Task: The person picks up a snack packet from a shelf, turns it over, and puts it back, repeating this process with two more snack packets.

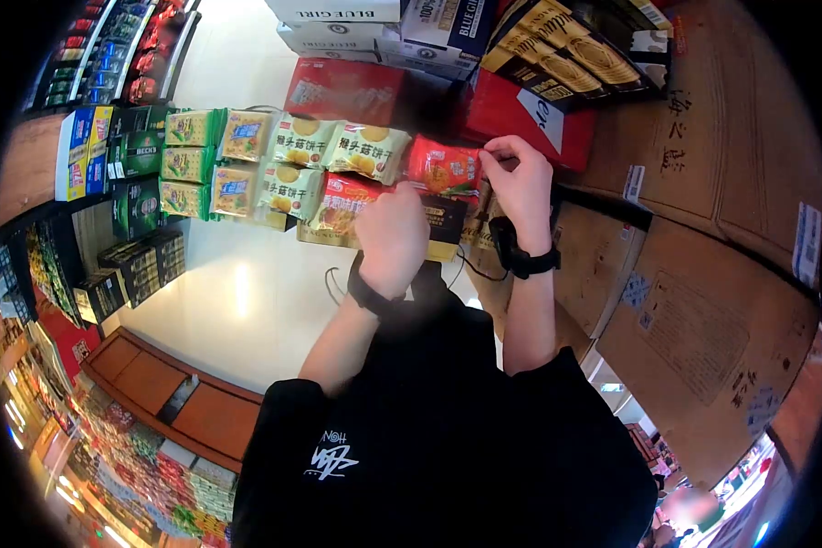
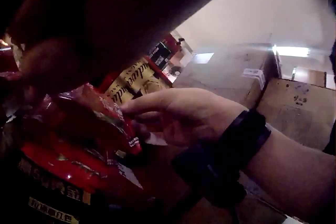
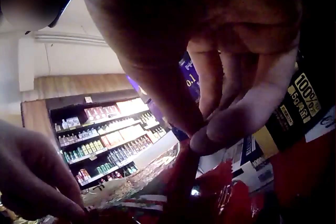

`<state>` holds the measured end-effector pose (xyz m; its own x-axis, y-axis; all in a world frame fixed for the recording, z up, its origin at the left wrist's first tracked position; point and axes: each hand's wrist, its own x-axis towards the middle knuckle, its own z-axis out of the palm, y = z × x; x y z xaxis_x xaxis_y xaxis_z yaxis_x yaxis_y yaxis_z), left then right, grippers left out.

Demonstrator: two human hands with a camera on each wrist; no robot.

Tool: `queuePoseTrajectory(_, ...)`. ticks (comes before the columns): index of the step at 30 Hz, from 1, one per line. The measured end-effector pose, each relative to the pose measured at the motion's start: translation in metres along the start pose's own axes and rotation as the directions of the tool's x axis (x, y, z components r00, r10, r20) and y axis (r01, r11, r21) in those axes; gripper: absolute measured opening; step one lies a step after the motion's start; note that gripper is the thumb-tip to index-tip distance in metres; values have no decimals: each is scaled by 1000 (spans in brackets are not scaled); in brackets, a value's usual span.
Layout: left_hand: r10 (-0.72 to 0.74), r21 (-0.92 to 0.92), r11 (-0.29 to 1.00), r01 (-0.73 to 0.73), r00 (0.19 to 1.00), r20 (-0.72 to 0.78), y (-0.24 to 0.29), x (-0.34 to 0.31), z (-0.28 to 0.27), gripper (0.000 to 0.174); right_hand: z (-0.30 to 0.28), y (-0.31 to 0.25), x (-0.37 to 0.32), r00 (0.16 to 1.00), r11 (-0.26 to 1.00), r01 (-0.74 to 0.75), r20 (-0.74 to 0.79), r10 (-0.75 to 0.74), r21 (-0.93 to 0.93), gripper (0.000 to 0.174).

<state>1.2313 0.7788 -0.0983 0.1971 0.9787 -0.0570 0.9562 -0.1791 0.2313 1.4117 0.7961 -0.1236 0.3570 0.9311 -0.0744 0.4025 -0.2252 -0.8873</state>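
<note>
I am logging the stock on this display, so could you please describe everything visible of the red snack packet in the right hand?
The red snack packet is a glossy, crinkled, plastic-looking pouch with yellow print too blurred to read. It lies at the right end of a row of green and yellow packets. The right hand pinches its right edge; the left hand is close beside it, contact unclear.

Hidden behind the back of the left hand (image 1: pixel 391 239) in the head view: its own fingers and part of the orange-red printed plastic snack bag (image 1: pixel 338 208). Covered by the pinching fingertips of the right hand (image 1: pixel 521 187): the right corner of the bright red crinkly plastic packet (image 1: pixel 443 166). Too small to read: the packet's print. Blurred dark and cut off at the top edge in the left wrist view: the left hand; cannot tell its grip.
</note>
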Motion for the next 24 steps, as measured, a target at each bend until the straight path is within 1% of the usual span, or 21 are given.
queuePoseTrajectory(3,-52,27,998,51,998,29,5,5,3,25,3,6,8,1000,1000,24,13,-24,11,11)
queuePoseTrajectory(7,-84,42,996,81,992,92,9,8,4,26,3,8,12,998,1000,-6,58,6,-4,12)
queuePoseTrajectory(10,-63,50,997,59,995,73,12,5,-3,27,2,12,11,998,999,-22,63,20,28,12)
queuePoseTrajectory(11,-100,39,994,99,994,46,13,3,-5,29,1,11,11,997,999,-37,69,34,36,13)
queuePoseTrajectory(14,-105,48,994,101,992,71,17,0,-18,29,0,13,11,996,997,-34,80,29,71,15)
queuePoseTrajectory(15,-70,43,997,68,997,45,17,-3,-20,28,0,13,11,996,996,-25,84,17,87,15)
queuePoseTrajectory(18,46,-48,998,-44,998,42,14,-9,-13,27,0,10,9,996,998,-45,76,40,54,15)
queuePoseTrajectory(21,72,-69,995,-65,992,105,13,-10,0,27,4,16,8,999,997,43,21,-45,62,14)
queuePoseTrajectory(24,65,-71,996,-55,987,147,15,-11,1,27,7,22,7,1000,997,25,14,-27,78,14)
